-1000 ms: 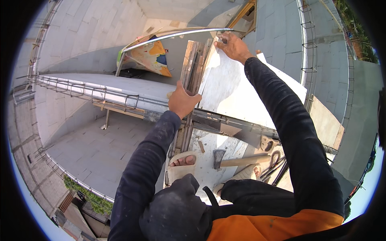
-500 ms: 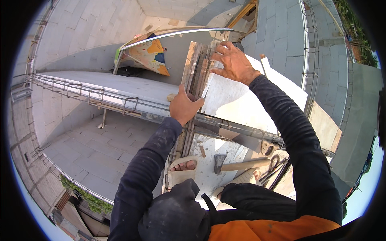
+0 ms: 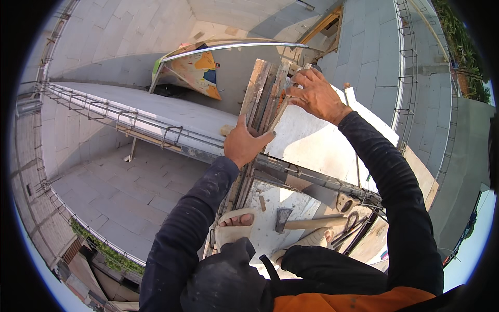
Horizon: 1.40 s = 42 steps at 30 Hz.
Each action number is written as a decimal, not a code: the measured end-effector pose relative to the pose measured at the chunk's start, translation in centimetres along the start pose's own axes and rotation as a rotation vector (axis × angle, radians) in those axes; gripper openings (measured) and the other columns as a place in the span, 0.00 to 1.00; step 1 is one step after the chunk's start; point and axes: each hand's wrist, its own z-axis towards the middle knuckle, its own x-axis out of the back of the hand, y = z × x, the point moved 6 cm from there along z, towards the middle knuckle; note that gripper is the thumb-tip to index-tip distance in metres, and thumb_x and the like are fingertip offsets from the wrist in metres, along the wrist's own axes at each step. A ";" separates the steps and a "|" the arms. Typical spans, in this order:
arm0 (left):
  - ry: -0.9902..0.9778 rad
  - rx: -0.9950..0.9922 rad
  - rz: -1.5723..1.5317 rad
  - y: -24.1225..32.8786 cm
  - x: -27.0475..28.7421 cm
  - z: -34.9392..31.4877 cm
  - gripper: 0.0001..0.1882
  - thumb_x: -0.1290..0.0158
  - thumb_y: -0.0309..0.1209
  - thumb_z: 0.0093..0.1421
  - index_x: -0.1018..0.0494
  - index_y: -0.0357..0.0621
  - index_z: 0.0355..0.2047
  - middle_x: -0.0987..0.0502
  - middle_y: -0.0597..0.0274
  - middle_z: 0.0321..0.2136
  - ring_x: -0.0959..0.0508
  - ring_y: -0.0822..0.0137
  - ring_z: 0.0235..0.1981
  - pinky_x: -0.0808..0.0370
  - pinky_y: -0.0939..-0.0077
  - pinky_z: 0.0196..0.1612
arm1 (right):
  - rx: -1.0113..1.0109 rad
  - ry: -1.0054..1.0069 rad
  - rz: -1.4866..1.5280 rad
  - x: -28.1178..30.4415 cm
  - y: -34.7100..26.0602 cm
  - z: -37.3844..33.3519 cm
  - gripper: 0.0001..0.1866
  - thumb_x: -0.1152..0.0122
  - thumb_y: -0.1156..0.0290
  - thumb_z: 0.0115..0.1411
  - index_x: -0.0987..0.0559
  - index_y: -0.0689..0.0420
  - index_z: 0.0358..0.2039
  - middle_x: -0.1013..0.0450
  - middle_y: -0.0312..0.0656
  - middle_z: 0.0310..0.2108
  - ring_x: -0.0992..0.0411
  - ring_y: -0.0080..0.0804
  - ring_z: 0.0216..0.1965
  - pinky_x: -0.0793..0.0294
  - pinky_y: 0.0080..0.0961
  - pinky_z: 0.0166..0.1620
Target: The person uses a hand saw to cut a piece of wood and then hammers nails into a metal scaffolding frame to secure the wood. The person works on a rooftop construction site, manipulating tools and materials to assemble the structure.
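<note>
Apparently aligning wooden planks: left hand clamps them; right hand curls fingers alongside, grip unclear; next needs even pressure.

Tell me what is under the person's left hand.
Wooden strips show on the far and near sides of the left hand; the stretch beneath its palm is covered, so exact contact there cannot be seen.

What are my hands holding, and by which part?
Your left hand grips the wooden strips across their sides, partway along; your right hand is at their far end, its grip unclear.
</note>
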 end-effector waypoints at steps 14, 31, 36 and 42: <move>0.519 -0.445 -0.149 1.0 2.0 -1.7 0.33 0.37 0.45 0.65 0.30 0.34 0.62 0.24 0.44 0.54 0.24 0.50 0.58 0.30 0.59 0.63 | -0.047 0.097 -0.028 6.8 -2.8 -4.5 0.14 0.38 0.51 0.69 0.14 0.43 0.46 0.26 0.37 0.52 0.33 0.40 0.65 0.38 0.51 0.73; -0.403 0.072 -0.488 2.1 2.2 -9.8 0.25 0.51 0.51 0.73 0.21 0.39 0.43 0.26 0.69 0.25 0.28 0.77 0.24 0.34 0.80 0.26 | -0.136 0.124 0.104 6.4 -14.0 -5.6 0.21 0.41 0.44 0.70 0.14 0.45 0.48 0.23 0.37 0.48 0.31 0.39 0.59 0.38 0.51 0.67; -0.242 0.139 -0.672 -5.2 5.2 -9.0 0.24 0.53 0.51 0.72 0.21 0.42 0.42 0.28 0.71 0.23 0.34 0.79 0.17 0.40 0.80 0.20 | -0.344 0.137 0.329 7.2 -11.5 -10.0 0.38 0.49 0.34 0.71 0.28 0.48 0.69 0.27 0.54 0.62 0.34 0.55 0.66 0.28 0.53 0.66; -0.206 0.217 -0.661 -11.6 8.7 -9.6 0.25 0.54 0.51 0.73 0.22 0.40 0.44 0.28 0.72 0.21 0.33 0.78 0.17 0.38 0.81 0.20 | -0.584 -0.491 0.327 0.4 -9.5 -28.4 0.27 0.30 0.57 0.63 0.21 0.57 0.59 0.24 0.51 0.52 0.25 0.51 0.56 0.24 0.48 0.58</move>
